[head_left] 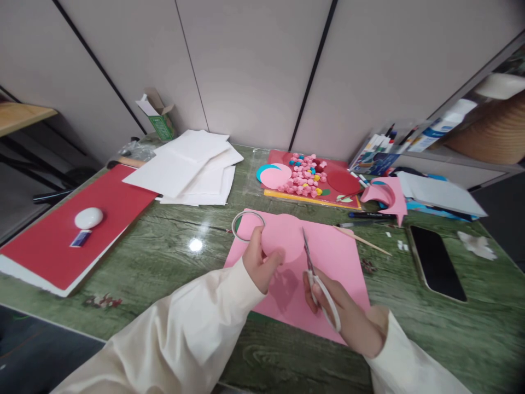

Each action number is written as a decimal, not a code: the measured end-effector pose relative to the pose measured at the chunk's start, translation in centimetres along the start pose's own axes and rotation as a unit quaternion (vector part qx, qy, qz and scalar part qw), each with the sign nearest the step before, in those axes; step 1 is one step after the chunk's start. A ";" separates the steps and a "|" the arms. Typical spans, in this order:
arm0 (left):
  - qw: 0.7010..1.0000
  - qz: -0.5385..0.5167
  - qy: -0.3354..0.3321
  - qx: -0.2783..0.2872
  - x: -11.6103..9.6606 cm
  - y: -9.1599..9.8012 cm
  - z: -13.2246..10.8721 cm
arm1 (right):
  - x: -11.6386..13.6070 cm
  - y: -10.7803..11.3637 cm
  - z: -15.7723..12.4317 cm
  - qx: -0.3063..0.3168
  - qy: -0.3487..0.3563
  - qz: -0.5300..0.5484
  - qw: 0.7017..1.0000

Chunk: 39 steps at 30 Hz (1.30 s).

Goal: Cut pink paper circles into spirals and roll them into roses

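Note:
My left hand (262, 260) pinches a round pink paper disc (289, 235) by its lower left edge, thumb on top. In my right hand (334, 301) is a pair of scissors (310, 262) with white handles, the blades pointing up beside the disc's right edge. Whether the blades touch the paper I cannot tell. Both hands are above a larger pink sheet (340, 262) lying on the green wood-grain table. A roll of tape (234, 224), seen as a ring, rests at the sheet's upper left corner.
Behind lies a red sheet (344, 180) bearing pink paper balls (305, 178). White paper (184, 164) and a red board (53, 230) are on the left. At right are a phone (437, 262), a wooden stick (369, 242) and a pink paper offcut (394, 200).

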<state>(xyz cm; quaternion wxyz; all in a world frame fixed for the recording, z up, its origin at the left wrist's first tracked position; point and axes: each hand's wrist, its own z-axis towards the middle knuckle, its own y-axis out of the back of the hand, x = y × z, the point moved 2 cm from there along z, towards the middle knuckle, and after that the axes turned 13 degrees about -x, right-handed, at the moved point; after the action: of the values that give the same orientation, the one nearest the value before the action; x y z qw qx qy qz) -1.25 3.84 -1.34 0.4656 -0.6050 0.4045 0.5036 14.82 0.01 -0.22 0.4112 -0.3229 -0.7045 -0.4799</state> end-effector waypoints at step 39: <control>0.999 -0.030 -0.025 -0.029 0.6 0.4 0.1 | -1.6 -0.3 0.2 0.004 0.005 0.043 0.999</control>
<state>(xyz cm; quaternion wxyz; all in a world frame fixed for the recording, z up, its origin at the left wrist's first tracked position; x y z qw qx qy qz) -1.55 3.86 -1.97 0.4727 -0.6176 0.3597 0.5154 15.25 0.00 -1.78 0.4362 -0.3485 -0.6900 -0.4607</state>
